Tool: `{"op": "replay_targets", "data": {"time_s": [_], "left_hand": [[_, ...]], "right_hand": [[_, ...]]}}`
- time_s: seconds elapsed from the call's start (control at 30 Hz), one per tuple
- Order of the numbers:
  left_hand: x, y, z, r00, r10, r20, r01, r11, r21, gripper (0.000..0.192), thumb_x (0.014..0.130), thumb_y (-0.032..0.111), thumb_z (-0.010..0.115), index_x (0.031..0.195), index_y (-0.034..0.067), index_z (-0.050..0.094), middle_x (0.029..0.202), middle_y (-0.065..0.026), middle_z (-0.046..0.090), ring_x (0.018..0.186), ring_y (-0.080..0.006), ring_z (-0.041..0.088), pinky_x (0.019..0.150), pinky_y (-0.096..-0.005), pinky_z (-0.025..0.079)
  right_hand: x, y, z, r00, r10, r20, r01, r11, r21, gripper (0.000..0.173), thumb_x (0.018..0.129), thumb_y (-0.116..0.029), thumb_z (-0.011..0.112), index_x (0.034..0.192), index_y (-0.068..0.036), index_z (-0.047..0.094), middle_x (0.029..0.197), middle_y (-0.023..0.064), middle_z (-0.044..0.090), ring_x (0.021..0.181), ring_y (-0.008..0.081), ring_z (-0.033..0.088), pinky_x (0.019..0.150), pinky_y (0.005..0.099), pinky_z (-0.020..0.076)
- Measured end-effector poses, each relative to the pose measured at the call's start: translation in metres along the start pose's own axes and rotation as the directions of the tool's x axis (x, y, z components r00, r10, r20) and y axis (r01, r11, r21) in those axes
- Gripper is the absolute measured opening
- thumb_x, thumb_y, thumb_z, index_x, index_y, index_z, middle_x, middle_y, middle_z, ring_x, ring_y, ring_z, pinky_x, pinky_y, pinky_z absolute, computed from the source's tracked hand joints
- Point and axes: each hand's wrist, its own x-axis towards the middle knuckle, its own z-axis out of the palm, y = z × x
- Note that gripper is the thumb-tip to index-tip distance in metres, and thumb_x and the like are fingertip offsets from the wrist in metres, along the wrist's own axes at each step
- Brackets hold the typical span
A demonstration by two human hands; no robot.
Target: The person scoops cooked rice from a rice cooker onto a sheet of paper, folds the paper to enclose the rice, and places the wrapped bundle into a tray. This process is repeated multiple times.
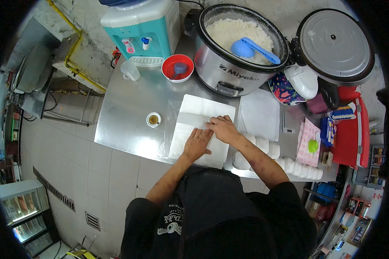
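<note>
My left hand (197,144) lies with its fingers spread on a stack of white paper sheets (188,142), below a folded flap or roll of white paper (191,120). Beside it, my right hand (224,129) has its fingers bent over the right end of that flap; whether it pinches the paper is hard to see. A second pile of white sheets (259,113) lies to the right. Several white wrapped bundles (241,161) stand in rows near the table's front edge, partly under my right forearm. A small white cup with brownish contents (153,120) stands to the left.
A Miyako cooker (214,69) full of white rice, with a blue scoop (243,48) on it, stands behind the paper. Left of it are a red bowl (178,68), a plastic jug (130,70) and a water dispenser (139,35). A red cool box (350,139) is at the right.
</note>
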Motion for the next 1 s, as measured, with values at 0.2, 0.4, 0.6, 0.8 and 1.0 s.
{"op": "replay_targets", "data": {"time_s": [0.2, 0.4, 0.6, 0.8, 1.0], "left_hand": [[-0.010, -0.029, -0.018, 0.803, 0.087, -0.590, -0.155, 0.986, -0.066, 0.037, 0.082, 0.003, 0.066, 0.116, 0.013, 0.072, 0.108, -0.0060, 0.065, 0.102, -0.0276, 0.063, 0.089, -0.0410, 0.053], [0.017, -0.079, -0.028, 0.925, 0.087, -0.371, -0.036, 0.989, 0.141, 0.029, 0.083, 0.009, 0.064, 0.111, 0.014, 0.070, 0.116, -0.0051, 0.062, 0.108, -0.0270, 0.059, 0.091, -0.0383, 0.052], [0.015, -0.127, -0.012, 0.928, 0.336, -0.159, -0.329, 0.942, 0.071, 0.030, 0.082, 0.009, 0.064, 0.111, 0.007, 0.070, 0.121, -0.0063, 0.065, 0.114, -0.0291, 0.060, 0.100, -0.0373, 0.052], [0.024, -0.124, -0.027, 0.934, 0.358, 0.000, -0.355, 0.925, -0.137, 0.031, 0.085, 0.009, 0.067, 0.115, 0.004, 0.071, 0.125, -0.0084, 0.067, 0.118, -0.0307, 0.060, 0.105, -0.0376, 0.050], [0.021, -0.117, -0.026, 0.957, 0.272, -0.103, -0.290, 0.917, -0.273, 0.019, 0.095, 0.014, 0.065, 0.108, 0.000, 0.068, 0.120, -0.0141, 0.064, 0.116, -0.0348, 0.060, 0.102, -0.0408, 0.050]], "right_hand": [[-0.017, 0.001, 0.006, 1.000, 0.009, 0.019, -0.007, 0.991, -0.132, 0.050, 0.092, -0.011, 0.055, 0.142, -0.016, 0.060, 0.108, 0.0054, 0.061, 0.107, 0.0251, 0.058, 0.095, 0.0426, 0.0440], [-0.027, 0.003, 0.005, 1.000, -0.012, -0.002, 0.012, 0.991, -0.136, 0.051, 0.093, -0.010, 0.054, 0.144, -0.015, 0.059, 0.105, 0.0070, 0.057, 0.107, 0.0264, 0.056, 0.099, 0.0375, 0.0465], [-0.039, 0.038, 0.019, 0.992, -0.111, -0.068, 0.113, 0.993, 0.025, 0.039, 0.088, -0.004, 0.059, 0.126, -0.006, 0.069, 0.115, 0.0089, 0.060, 0.111, 0.0268, 0.057, 0.103, 0.0364, 0.0484], [-0.041, 0.030, 0.045, 0.984, 0.024, -0.178, 0.014, 0.977, 0.213, 0.028, 0.086, -0.003, 0.066, 0.114, -0.002, 0.072, 0.121, 0.0106, 0.064, 0.119, 0.0306, 0.058, 0.103, 0.0379, 0.0501], [-0.041, 0.021, 0.057, 0.947, 0.177, -0.268, -0.072, 0.930, 0.360, 0.017, 0.091, -0.004, 0.066, 0.107, -0.001, 0.071, 0.119, 0.0128, 0.065, 0.117, 0.0345, 0.058, 0.103, 0.0418, 0.0494]]}}
